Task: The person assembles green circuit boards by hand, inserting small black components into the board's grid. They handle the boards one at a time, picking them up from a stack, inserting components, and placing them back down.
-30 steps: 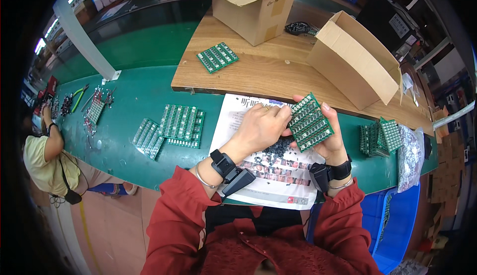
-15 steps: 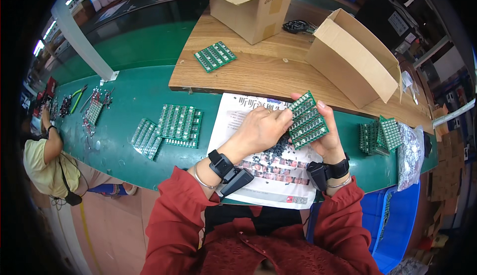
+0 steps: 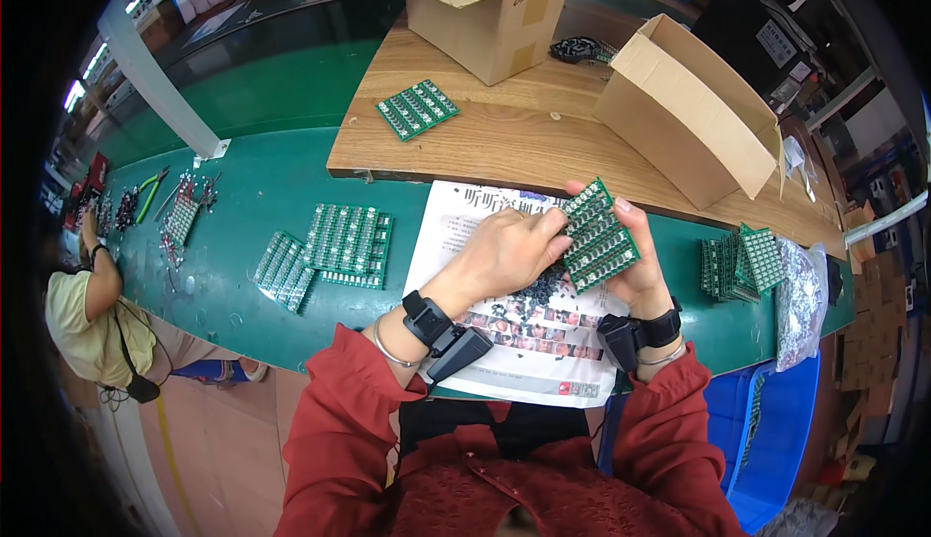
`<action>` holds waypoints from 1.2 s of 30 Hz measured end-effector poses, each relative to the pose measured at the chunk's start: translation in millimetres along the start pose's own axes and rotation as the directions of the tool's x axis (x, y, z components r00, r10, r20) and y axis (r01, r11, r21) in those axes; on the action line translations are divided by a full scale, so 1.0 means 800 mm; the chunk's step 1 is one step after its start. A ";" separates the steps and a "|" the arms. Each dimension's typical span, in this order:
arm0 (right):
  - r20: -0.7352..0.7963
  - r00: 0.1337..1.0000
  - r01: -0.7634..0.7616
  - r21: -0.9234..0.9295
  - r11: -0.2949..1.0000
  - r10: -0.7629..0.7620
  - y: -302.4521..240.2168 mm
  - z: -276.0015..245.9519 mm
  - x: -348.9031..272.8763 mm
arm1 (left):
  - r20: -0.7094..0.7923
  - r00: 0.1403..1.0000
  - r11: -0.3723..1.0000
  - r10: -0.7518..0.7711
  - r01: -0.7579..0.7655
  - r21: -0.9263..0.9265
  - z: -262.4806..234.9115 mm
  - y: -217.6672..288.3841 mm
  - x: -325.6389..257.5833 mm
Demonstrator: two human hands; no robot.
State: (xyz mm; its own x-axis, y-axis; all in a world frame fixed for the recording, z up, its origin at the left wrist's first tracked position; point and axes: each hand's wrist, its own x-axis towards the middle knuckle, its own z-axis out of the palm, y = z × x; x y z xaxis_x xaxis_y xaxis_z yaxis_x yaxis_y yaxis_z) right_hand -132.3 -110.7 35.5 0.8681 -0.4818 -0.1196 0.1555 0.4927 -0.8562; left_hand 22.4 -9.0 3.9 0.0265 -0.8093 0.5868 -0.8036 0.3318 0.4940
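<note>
Little has changed over the last second: we see the green circuit board point(image 3: 601, 236) still held tilted above the newspaper point(image 3: 436, 256), with only slight shifts. Our right hand point(image 3: 640, 268) keeps a closed grip on it, thumb at the right edge and fingers behind. Our left hand point(image 3: 512, 248) stays at its left edge, fingers bunched; we cannot tell whether that grip pinches anything small. For the work, we take this to mean the same board is still being handled, not yet set down. Loose black pieces point(image 3: 535, 297) lie below, and more circuit boards point(image 3: 349, 238) rest leftward on the bench point(image 3: 228, 290).
</note>
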 end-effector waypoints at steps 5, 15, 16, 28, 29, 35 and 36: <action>0.031 0.999 -0.038 0.033 0.999 0.037 0.003 -0.002 0.001 | -0.018 0.997 0.995 0.079 -0.080 -0.051 0.000 -0.004 0.000; -0.079 0.994 0.062 -0.109 0.992 -0.070 0.017 0.009 0.007 | -0.020 0.998 0.998 0.059 -0.059 -0.005 -0.003 -0.002 0.000; -0.068 0.996 0.054 -0.112 0.992 -0.062 0.016 0.010 0.008 | -0.043 0.997 0.997 0.071 -0.073 -0.035 -0.003 -0.003 -0.001; -0.031 0.998 0.041 -0.219 0.975 -0.049 0.017 0.011 0.005 | -0.121 0.990 0.995 0.079 -0.085 -0.048 -0.001 -0.001 0.000; -0.033 0.998 0.042 -0.222 0.974 -0.050 0.017 0.011 0.006 | -0.124 0.989 0.994 0.080 -0.088 -0.058 -0.001 0.000 0.001; -0.058 0.997 0.032 -0.250 0.968 -0.048 0.016 0.010 0.004 | -0.149 0.985 0.988 0.087 -0.104 -0.111 -0.004 0.000 0.000; -0.051 0.997 0.035 -0.254 0.967 -0.049 0.017 0.009 0.005 | -0.164 0.983 0.988 0.084 -0.104 -0.117 -0.004 0.000 0.000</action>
State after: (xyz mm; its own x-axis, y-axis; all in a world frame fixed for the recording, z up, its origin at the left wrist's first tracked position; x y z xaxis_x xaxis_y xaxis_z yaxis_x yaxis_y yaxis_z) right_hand -123.6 -100.6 27.0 0.8342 -0.5418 -0.1028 0.0606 0.2753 -0.9594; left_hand 24.4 -7.4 6.1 0.0556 -0.6883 0.7233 -0.7266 0.4690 0.5021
